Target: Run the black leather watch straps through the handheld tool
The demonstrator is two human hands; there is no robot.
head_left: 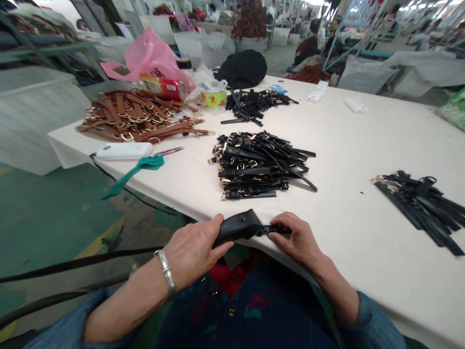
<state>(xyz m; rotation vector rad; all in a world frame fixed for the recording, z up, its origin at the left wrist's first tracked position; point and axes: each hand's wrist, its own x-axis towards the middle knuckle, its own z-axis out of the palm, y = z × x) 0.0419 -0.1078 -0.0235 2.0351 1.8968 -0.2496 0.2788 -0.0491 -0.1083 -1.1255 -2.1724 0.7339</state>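
My left hand (194, 249) grips a black leather piece (240, 225) at the white table's near edge (348, 232). A metal bracelet circles that wrist. My right hand (296, 237) pinches a thin black strap (274, 229) that sticks out of the leather piece's right end. Just beyond my hands lies a heap of black straps with gold buckles (257, 165). A second bunch of black straps (421, 203) lies to the right.
Brown straps with gold rings (134, 116) are piled at the far left, next to a white box (123, 151), a teal cord (140, 169) and a pen (169, 151). Further back are small black straps (254, 104), a tape roll (213, 98), a pink bag (152, 55) and a black bag (243, 68).
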